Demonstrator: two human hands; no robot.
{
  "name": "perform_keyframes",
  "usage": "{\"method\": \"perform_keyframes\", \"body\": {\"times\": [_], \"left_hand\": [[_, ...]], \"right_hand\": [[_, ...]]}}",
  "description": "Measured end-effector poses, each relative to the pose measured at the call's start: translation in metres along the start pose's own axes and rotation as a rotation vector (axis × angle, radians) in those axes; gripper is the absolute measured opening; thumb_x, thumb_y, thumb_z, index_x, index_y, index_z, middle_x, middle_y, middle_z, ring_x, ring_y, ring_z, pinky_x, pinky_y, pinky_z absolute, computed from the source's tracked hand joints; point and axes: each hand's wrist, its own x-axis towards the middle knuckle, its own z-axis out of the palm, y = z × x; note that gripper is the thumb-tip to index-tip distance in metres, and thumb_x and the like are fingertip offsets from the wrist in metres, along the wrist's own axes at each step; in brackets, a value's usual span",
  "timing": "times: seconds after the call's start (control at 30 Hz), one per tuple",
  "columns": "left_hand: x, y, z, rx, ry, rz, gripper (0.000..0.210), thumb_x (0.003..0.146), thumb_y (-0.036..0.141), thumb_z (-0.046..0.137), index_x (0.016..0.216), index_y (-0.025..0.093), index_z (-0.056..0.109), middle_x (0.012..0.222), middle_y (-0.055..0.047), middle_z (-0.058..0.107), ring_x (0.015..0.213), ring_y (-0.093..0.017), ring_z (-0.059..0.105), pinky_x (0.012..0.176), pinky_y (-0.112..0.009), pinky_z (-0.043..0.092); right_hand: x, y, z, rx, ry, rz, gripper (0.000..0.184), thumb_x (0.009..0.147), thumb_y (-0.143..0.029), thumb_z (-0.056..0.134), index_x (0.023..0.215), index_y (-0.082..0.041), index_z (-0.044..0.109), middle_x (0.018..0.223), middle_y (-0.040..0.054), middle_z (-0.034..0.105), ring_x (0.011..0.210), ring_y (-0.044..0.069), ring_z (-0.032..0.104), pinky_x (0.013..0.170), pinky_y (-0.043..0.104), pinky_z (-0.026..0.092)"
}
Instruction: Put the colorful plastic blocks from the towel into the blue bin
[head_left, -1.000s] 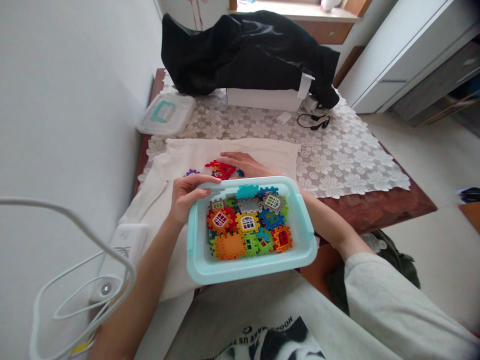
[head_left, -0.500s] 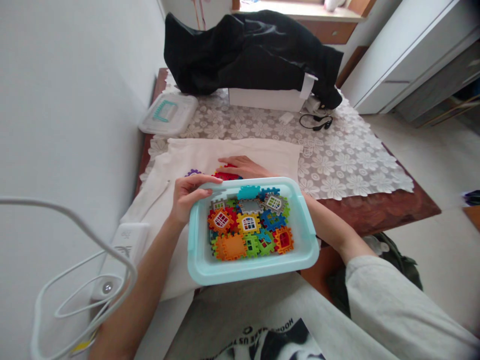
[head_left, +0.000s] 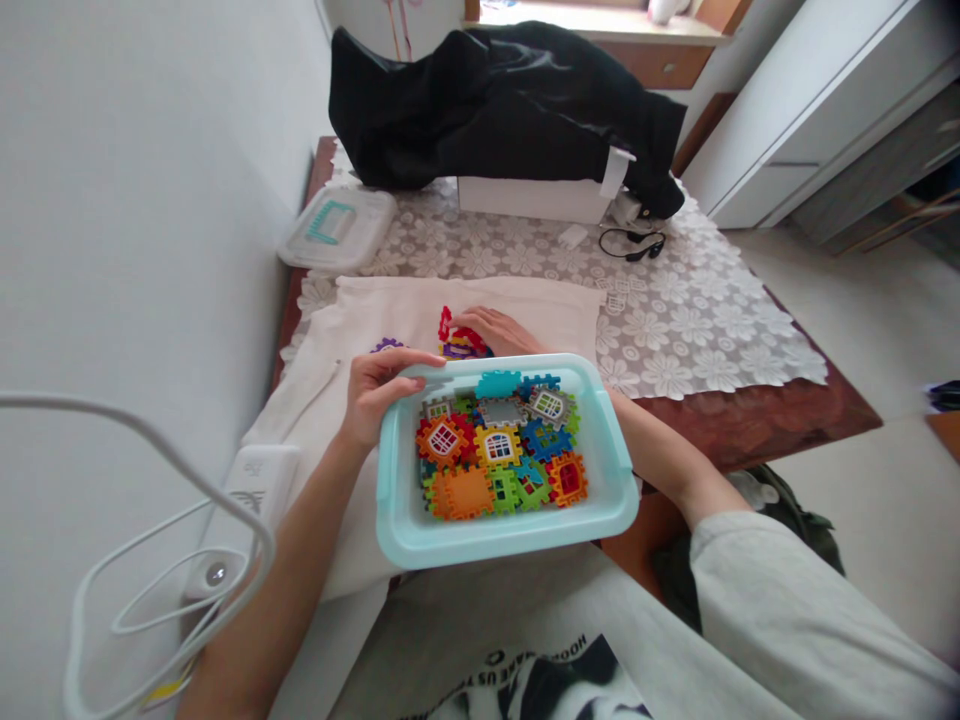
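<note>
Since the light-blue plastic tub (head_left: 390, 500) looked thin-walled and stiff, it would probably have handled as a fairly light load, best taken by its smooth rolled rim; a firm pinch seemed wise in case it slipped. It sat directly before the person's torso, near the table (head_left: 780, 428), though what bore it from below could not be seen. Of the two hands, the left hand (head_left: 379, 392) was closed over the tub's far left corner, thumb inside the rim. The right hand (head_left: 501, 328) lay just beyond the far rim, fingers half curled over bright red toothed plastic pieces (head_left: 471, 337) on a white cloth (head_left: 427, 293); whether it had actually gripped any could not be told. Those flat pieces were presumably very light, rigid and hard to break, their notched edges the surest hold.

One red piece (head_left: 445, 323) stood on edge by the fingertips, and one purple toothed piece (head_left: 388, 344) showed beside the left hand. Inside the tub, three pieces showed white lattice windows clearly: one orange (head_left: 429, 437), one yellow (head_left: 480, 447) and one grey (head_left: 538, 407). The others overlapped too much for a full count. Farther back were one translucent white lid (head_left: 371, 215) and one black neckband headset (head_left: 649, 250).
</note>
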Motion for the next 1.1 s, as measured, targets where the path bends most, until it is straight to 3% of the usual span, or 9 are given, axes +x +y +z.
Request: {"method": "perform_keyframes", "body": {"times": [0.07,0.2,0.27,0.37,0.5,0.7,0.83,1.0,1.1], "left_hand": [[0.000,-0.001,0.000,0.010,0.002,0.009,0.027,0.067,0.030,0.079,0.087,0.024,0.096,0.081,-0.008,0.087,0.067,-0.021,0.071,0.057,-0.029,0.048],[0.000,-0.001,0.000,0.001,0.001,-0.001,0.026,0.067,0.030,0.080,0.087,0.023,0.096,0.079,-0.008,0.087,0.065,-0.020,0.070,0.055,-0.028,0.047],[0.000,0.000,0.001,-0.007,0.000,-0.013,0.026,0.066,0.030,0.080,0.086,0.023,0.096,0.077,-0.008,0.085,0.062,-0.019,0.068,0.053,-0.027,0.045],[0.000,0.000,0.001,-0.013,0.000,-0.021,0.026,0.066,0.030,0.081,0.086,0.023,0.096,0.074,-0.008,0.084,0.060,-0.019,0.066,0.053,-0.026,0.043],[-0.001,-0.002,-0.001,-0.023,-0.006,-0.016,0.026,0.067,0.029,0.081,0.088,0.023,0.096,0.077,-0.008,0.085,0.064,-0.018,0.068,0.055,-0.026,0.045],[-0.001,-0.001,0.000,-0.030,-0.001,-0.025,0.026,0.066,0.030,0.082,0.087,0.024,0.096,0.076,-0.007,0.085,0.062,-0.018,0.067,0.054,-0.025,0.044],[0.000,-0.001,0.000,-0.017,0.004,-0.022,0.025,0.067,0.031,0.082,0.086,0.023,0.096,0.076,-0.008,0.085,0.061,-0.019,0.066,0.053,-0.026,0.043],[-0.001,-0.002,-0.001,-0.027,-0.004,-0.032,0.026,0.067,0.030,0.082,0.088,0.024,0.096,0.078,-0.008,0.086,0.062,-0.019,0.067,0.053,-0.026,0.044],[-0.001,-0.002,-0.001,-0.042,-0.005,-0.030,0.026,0.067,0.029,0.082,0.088,0.024,0.096,0.079,-0.007,0.086,0.063,-0.018,0.067,0.054,-0.026,0.044]], "right_hand": [[0.017,0.023,0.011,0.005,-0.007,-0.024,0.059,0.114,-0.028,0.051,0.173,-0.024,0.045,0.178,0.0175,0.051,0.170,0.033,0.044,0.145,0.061,0.036],[0.043,0.070,0.027,-0.063,-0.083,-0.116,0.066,0.110,-0.040,0.069,0.173,-0.034,0.050,0.184,0.0092,0.047,0.175,0.032,0.037,0.146,0.063,0.029],[0.050,0.088,0.033,-0.105,-0.168,-0.164,0.056,0.107,-0.039,0.074,0.162,-0.035,0.064,0.177,0.0078,0.057,0.169,0.032,0.046,0.143,0.063,0.034],[0.056,0.104,0.040,-0.168,-0.180,-0.173,0.045,0.103,-0.035,0.079,0.147,-0.024,0.074,0.160,0.0143,0.071,0.152,0.034,0.062,0.133,0.060,0.045],[0.056,0.108,0.045,-0.205,-0.134,-0.157,0.054,0.101,-0.041,0.084,0.149,-0.020,0.071,0.148,0.0179,0.075,0.139,0.035,0.066,0.125,0.056,0.051],[0.056,0.111,0.047,-0.202,-0.137,-0.152,0.062,0.107,-0.043,0.075,0.166,-0.031,0.059,0.179,0.0120,0.053,0.165,0.033,0.048,0.138,0.059,0.039],[0.060,0.116,0.047,-0.248,-0.217,-0.162,0.051,0.107,-0.040,0.074,0.156,-0.025,0.068,0.165,0.0153,0.067,0.155,0.035,0.056,0.132,0.058,0.043],[0.058,0.116,0.048,-0.292,-0.141,-0.152,0.064,0.105,-0.048,0.077,0.162,-0.022,0.063,0.174,0.0179,0.057,0.155,0.038,0.050,0.132,0.058,0.042],[0.057,0.116,0.048,-0.292,-0.130,-0.143,0.058,0.110,-0.048,0.068,0.161,-0.021,0.064,0.171,0.0166,0.062,0.150,0.037,0.053,0.132,0.059,0.043]]}}
